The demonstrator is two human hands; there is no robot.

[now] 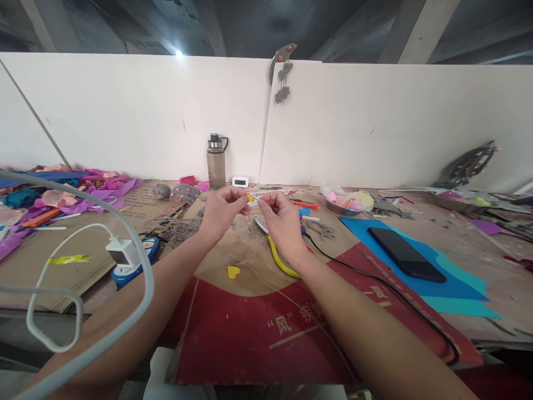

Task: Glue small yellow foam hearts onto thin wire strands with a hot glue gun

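My left hand [225, 210] is closed in a pinch on a small yellow piece [250, 198]; its exact shape is too small to tell. Close by on the right, my right hand [281, 222] has thumb and finger pressed together, and what they hold, if anything, I cannot make out. Pliers with yellow handles [276, 258] lie partly hidden under my right hand. A yellow heart-shaped cutout [234, 272] lies flat on the cardboard sheet [233, 344], nearer to me than both hands.
A white cable [147, 278] loops across the left foreground beside a charger plug [124, 253] on a blue power strip [154, 249]. Behind stand a bottle [216, 166] and a small clock [240, 181]. At right, a phone [406, 254] rests on blue sheets [452, 289]; coloured scraps [62, 197] pile at left.
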